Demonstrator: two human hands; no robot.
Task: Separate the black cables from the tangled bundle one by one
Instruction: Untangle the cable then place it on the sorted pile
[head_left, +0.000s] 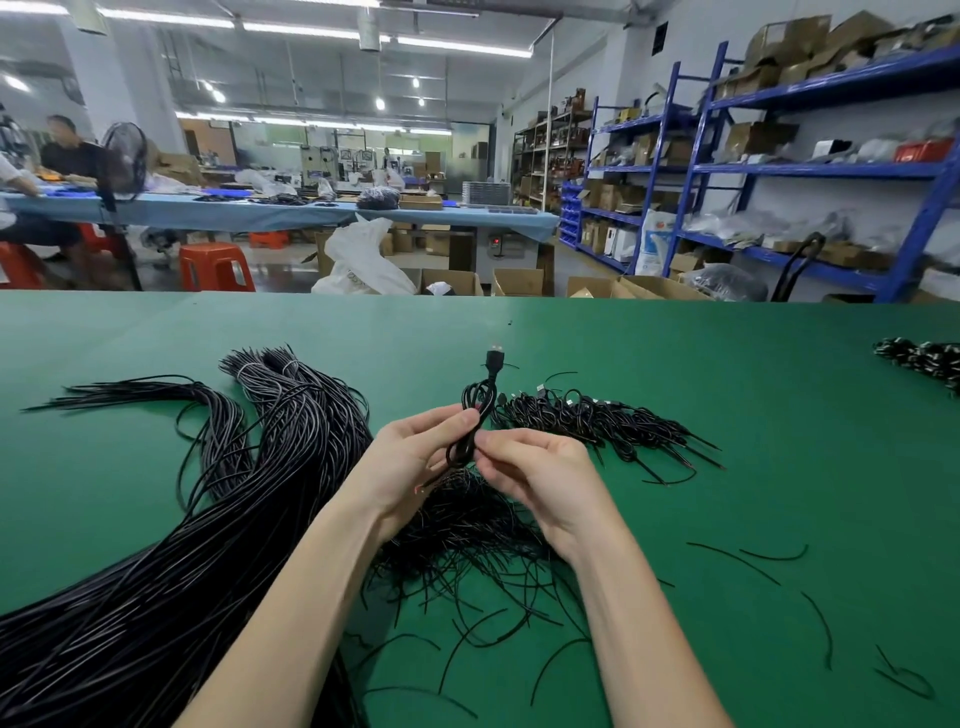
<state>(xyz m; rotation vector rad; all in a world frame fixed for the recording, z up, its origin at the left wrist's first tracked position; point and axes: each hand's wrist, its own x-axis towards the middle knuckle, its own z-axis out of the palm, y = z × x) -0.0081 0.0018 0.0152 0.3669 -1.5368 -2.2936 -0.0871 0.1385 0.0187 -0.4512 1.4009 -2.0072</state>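
Note:
A single coiled black cable (475, 410) with a USB plug (495, 358) pointing up is held above the green table (675, 374). My left hand (410, 457) grips the coil's lower part from the left. My right hand (530, 467) pinches the coil at its middle from the right. A thick bundle of long black cables (208, 519) runs from the near left corner up to the middle left. Under my wrists lies a tangle of thin black wires (467, 535). A heap of coiled cables (587, 415) lies just right of my hands.
Loose short wire pieces (748, 561) are scattered over the near right of the table. Another dark cable pile (924, 358) sits at the far right edge. Beyond the table stand cardboard boxes (519, 280), red stools and blue shelving (727, 166).

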